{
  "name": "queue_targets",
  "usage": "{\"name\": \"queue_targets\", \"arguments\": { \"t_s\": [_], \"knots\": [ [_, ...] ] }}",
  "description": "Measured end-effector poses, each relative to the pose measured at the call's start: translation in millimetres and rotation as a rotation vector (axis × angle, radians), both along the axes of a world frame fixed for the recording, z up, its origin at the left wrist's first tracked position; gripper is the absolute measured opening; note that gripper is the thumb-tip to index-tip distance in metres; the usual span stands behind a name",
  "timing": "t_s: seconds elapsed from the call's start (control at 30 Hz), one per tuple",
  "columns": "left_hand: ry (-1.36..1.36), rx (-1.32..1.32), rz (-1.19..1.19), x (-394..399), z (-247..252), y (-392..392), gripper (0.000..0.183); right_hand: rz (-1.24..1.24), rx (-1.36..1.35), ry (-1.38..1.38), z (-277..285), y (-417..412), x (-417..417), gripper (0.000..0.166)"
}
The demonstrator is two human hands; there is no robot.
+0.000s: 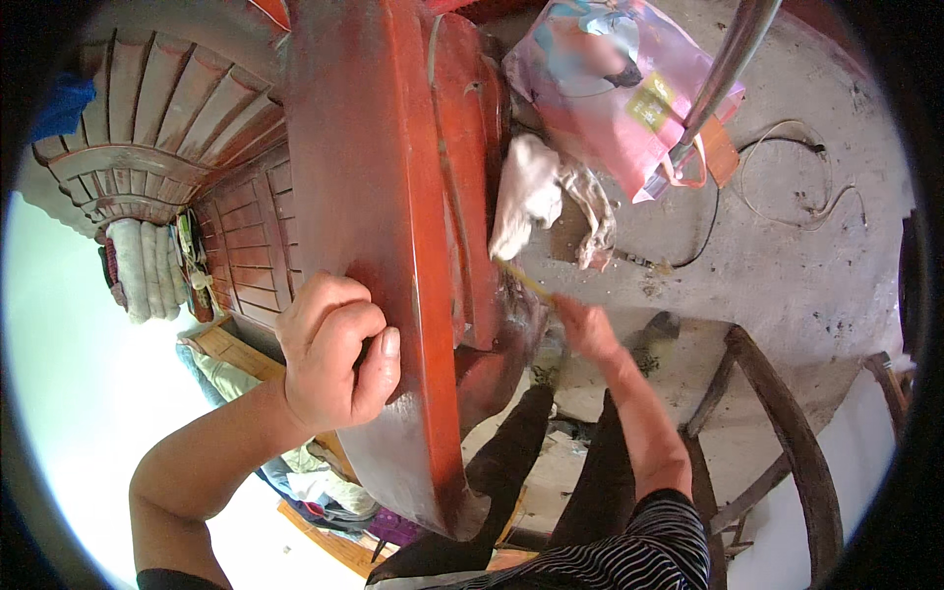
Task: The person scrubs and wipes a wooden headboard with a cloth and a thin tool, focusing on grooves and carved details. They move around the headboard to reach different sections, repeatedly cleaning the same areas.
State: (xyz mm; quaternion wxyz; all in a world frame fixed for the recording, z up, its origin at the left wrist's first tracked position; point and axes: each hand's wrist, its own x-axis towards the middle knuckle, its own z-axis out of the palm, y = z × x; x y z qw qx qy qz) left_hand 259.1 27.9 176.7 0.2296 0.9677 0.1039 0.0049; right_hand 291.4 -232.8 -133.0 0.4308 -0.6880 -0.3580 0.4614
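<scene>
My left hand [332,350] is curled into a fist and rests against the reddish-brown polished top [346,184] of a wooden piece of furniture. Nothing shows between its fingers. To the right and lower down, my right hand [588,330] is closed around a thin yellow stick [523,280], slightly blurred. The far end of this stick meets a crumpled white cloth [523,195]; whether the two are joined I cannot tell. That cloth hangs or lies close to the furniture's red side panel [468,184], and a dirtier strip of cloth [594,214] trails beside it.
A pink printed bag [619,96] stands on the concrete floor [796,273] beside a metal pole [730,66]. Cables [833,206] lie farther right. A dark wooden frame [793,413] stands near my right arm. Slatted wooden furniture [169,96] is at the left.
</scene>
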Motion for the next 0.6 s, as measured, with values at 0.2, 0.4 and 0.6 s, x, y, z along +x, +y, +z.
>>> {"name": "queue_targets", "arguments": {
  "t_s": [0.2, 0.4, 0.6],
  "knots": [
    [-0.016, 0.009, 0.020, -2, 3, 0, 0.010, -0.476, -0.266, -0.019, 46, 28, -28, 0.033],
    [-0.032, 0.015, 0.017, 0, 0, -2, 0.009, -0.471, 0.099, -0.101, 28, 115, 4, 0.042],
    [-0.051, 0.010, 0.016, 0, 0, -3, 0.008, -0.513, -0.275, -0.126, 52, 149, 39, 0.037]
  ]
}}
